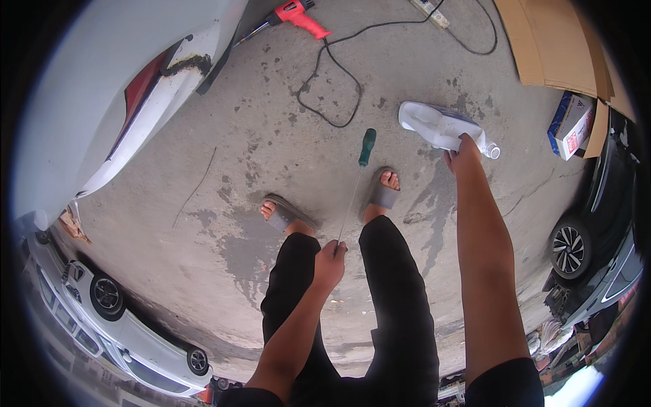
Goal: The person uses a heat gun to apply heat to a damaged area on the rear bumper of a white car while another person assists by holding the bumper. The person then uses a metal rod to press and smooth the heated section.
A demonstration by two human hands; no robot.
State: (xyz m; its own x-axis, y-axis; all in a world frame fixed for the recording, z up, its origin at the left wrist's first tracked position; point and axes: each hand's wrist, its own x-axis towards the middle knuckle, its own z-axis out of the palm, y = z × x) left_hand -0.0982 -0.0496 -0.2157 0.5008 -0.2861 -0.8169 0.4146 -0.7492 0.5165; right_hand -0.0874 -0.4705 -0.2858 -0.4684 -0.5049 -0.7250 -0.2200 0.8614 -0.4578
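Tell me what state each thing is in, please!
Left hand: closed on the green-handled tool
Green-handled tool: held by its shaft
Right hand: gripping the white bottle
White bottle: on its side, cap unclear
Red heat gun: lying down, unheld
Black cord: loosely looped
Grey sandals: worn

I have the left hand [329,266] near six o'clock, pinching the thin metal shaft of a green-handled screwdriver [367,146], handle toward one. At two o'clock I see the right hand [466,157] grasping a white plastic jug [441,125]; a red-and-black heat gun [306,22] lies near twelve.
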